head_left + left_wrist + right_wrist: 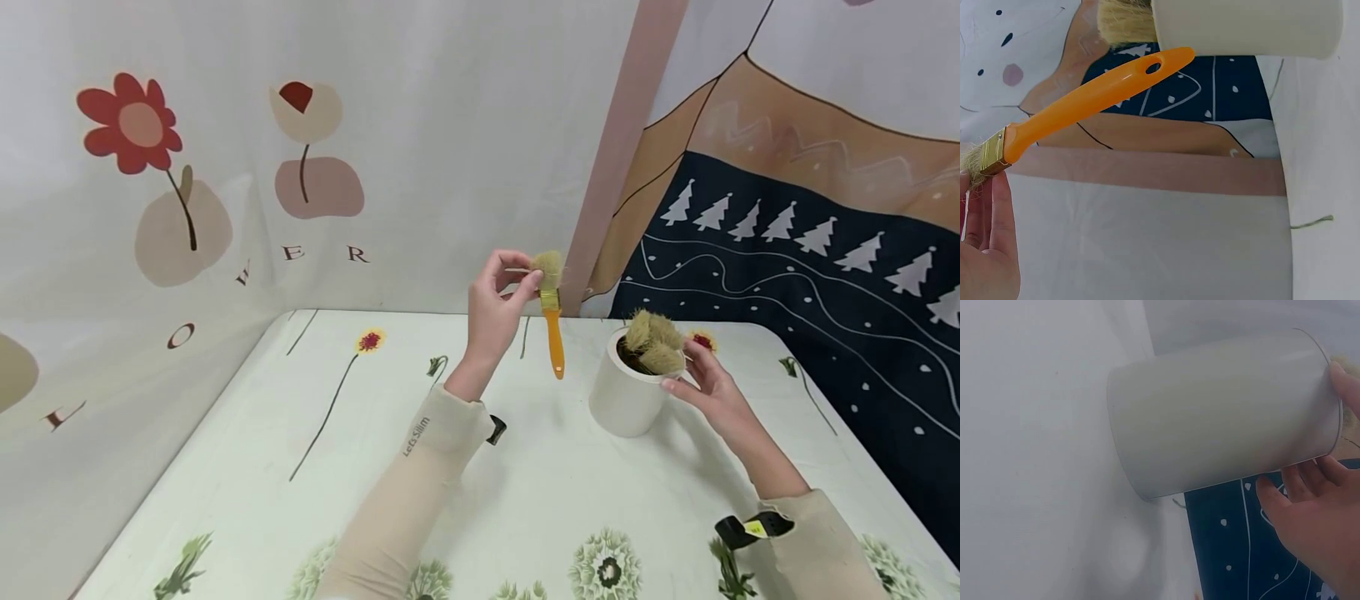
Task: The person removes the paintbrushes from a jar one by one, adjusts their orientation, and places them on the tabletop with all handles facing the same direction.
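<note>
My left hand point(498, 304) pinches a paintbrush by its pale bristles, above the back of the table. The brush's orange handle point(1091, 103) hangs downward in the head view, below a brass-coloured ferrule point(551, 300). To the right stands a white cylindrical pot point(626, 404), with several bristle heads point(654, 337) of brushes sticking up out of its mouth. My right hand point(712, 387) holds the pot near its rim, thumb on the near side. In the right wrist view the pot's smooth wall point(1222, 419) fills the middle, and the fingers lie along its rim end.
A white tablecloth point(255, 433) with printed flowers covers the table. Behind it hangs a pale curtain point(450, 150) with flower prints, and at the right a dark cloth point(750, 275) with printed trees. A black strap point(753, 529) sits at the right wrist.
</note>
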### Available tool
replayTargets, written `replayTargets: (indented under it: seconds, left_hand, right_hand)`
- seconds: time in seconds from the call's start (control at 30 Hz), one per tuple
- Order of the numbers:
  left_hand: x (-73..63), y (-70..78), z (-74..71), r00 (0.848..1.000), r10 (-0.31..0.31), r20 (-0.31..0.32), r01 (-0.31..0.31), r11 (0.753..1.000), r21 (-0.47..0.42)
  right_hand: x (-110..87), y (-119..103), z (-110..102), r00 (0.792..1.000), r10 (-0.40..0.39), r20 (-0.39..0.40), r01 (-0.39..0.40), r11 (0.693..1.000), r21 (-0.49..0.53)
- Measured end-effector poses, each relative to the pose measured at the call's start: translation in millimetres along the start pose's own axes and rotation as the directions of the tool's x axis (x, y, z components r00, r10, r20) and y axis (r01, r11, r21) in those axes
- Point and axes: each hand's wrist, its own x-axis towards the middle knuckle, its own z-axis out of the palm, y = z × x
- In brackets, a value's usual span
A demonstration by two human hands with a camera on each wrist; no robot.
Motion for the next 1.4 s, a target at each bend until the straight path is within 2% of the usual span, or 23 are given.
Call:
replayTargets:
  seconds: [0.7,1.2,1.4]
  left_hand:
    - [-1.8,-36.8,-19.0,0.991,-0.118,-0.061,0.121,0.991,0.048]
    - [-8.3,-58.0,-25.7,0.978,-0.194,-0.08,0.2,0.976,0.087]
    - [-10.9,-68.2,-27.0,0.975,-0.204,-0.087,0.212,0.972,0.098]
  right_hand:
    - [-0.4,2.2,-1.8,1.0,-0.018,0.009,0.017,0.999,0.034]
    - [-0.9,2.8,-1.4,1.0,-0.028,-0.001,0.028,0.999,0.04]
    - [0.1,3.4,-0.7,0.999,-0.037,-0.002,0.037,0.998,0.05]
